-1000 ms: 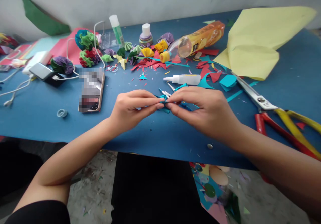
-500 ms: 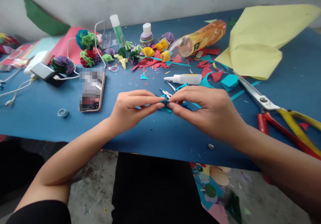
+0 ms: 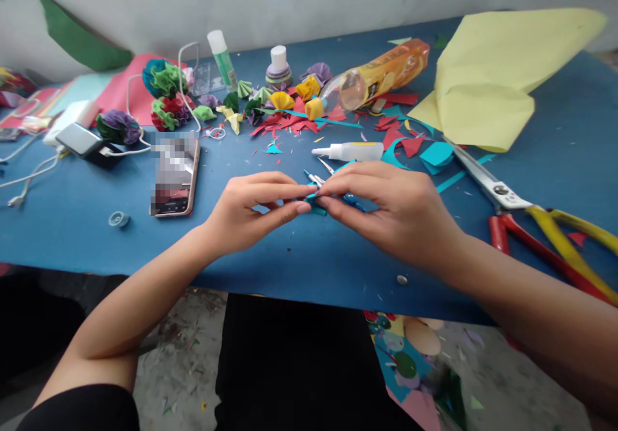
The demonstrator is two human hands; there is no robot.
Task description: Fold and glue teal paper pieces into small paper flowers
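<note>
In the head view, the left hand [image 3: 248,212] and right hand [image 3: 398,209] meet almost fingertip to fingertip, pinching a small piece of turquoise paper [image 3: 311,200] above the table [image 3: 270,270], nearer than the nozzle bottle [image 3: 356,152]. Over the last second the paper has come to show brighter and the left thumb sits lower from its forefinger, suggesting a slight regrip within the same handling

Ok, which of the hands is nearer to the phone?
Left. The left hand is to the right of the phone and a little closer to the person, not touching it; the right hand is farther right, beyond the left one.
</note>
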